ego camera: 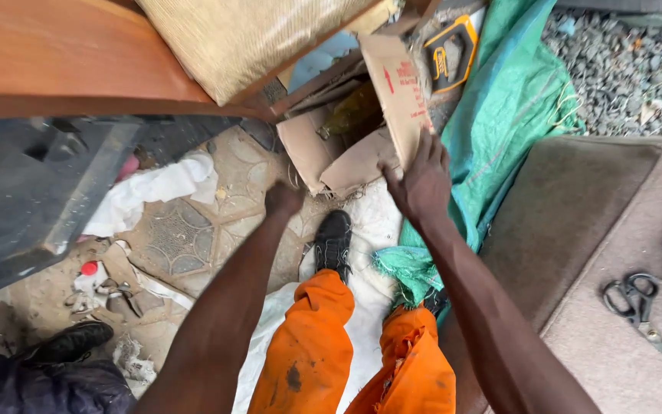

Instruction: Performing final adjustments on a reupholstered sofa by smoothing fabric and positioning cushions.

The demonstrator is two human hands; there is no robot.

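My right hand (421,180) rests with spread fingers on the flap of an open brown cardboard box (346,146) on the ground ahead of me. My left hand (283,198) is closed in a fist, just left of the box and below its torn edge; whether it holds anything I cannot tell. Inside the box lies a dark yellowish object (354,111). Below my arms are my orange trouser legs (312,345) and a black shoe (333,241) standing on white sheeting (373,222).
A wooden frame with a gold cushion (224,38) overhangs the top. Green tarp (511,115) lies to the right, beside a brown padded surface (599,222) bearing black scissors (641,303). A dark panel (24,192), white cloth and litter lie left. Another black shoe (70,341) sits bottom left.
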